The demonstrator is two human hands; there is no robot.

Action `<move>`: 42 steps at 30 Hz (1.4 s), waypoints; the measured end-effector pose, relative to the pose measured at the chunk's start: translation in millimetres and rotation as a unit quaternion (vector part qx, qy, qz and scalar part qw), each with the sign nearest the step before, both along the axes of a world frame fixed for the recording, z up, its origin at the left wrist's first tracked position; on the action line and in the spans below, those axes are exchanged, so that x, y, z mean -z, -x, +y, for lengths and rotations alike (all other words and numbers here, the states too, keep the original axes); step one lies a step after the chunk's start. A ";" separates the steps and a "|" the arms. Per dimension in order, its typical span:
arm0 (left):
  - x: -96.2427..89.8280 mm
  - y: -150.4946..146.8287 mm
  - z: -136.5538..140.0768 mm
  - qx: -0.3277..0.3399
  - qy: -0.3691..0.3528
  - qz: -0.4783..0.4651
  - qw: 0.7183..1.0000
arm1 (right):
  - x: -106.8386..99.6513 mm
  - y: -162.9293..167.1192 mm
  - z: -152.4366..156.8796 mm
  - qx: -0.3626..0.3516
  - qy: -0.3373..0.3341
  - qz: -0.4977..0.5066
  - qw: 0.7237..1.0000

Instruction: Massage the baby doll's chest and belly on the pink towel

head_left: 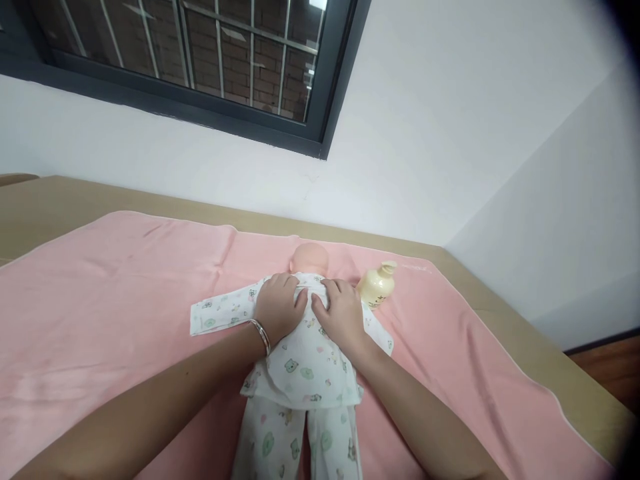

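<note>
Hands (277,308) partly cover doll (309,347) | trousers (273,433) cut off | bottle (376,283) lettering (379,300) unreadable

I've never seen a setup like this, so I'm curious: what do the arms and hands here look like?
The left hand and right hand are a person's, with no sleeves, gloves or cables in view. A thin, shiny, silver-coloured bangle of slim bands is worn on the left; no jewellery shows on the right.

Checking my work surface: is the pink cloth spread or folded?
Spread: the pink cloth lies open across the table, its far edge showing.
</note>
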State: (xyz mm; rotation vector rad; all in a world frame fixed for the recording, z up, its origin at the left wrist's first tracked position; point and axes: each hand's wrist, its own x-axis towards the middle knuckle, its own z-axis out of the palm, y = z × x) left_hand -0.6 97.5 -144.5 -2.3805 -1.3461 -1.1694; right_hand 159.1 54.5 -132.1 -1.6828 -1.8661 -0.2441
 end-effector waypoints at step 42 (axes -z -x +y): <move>-0.4 -0.2 4.0 0.040 0.085 -0.029 0.995 | -1.7 -1.6 -1.2 0.009 0.060 -0.056 0.997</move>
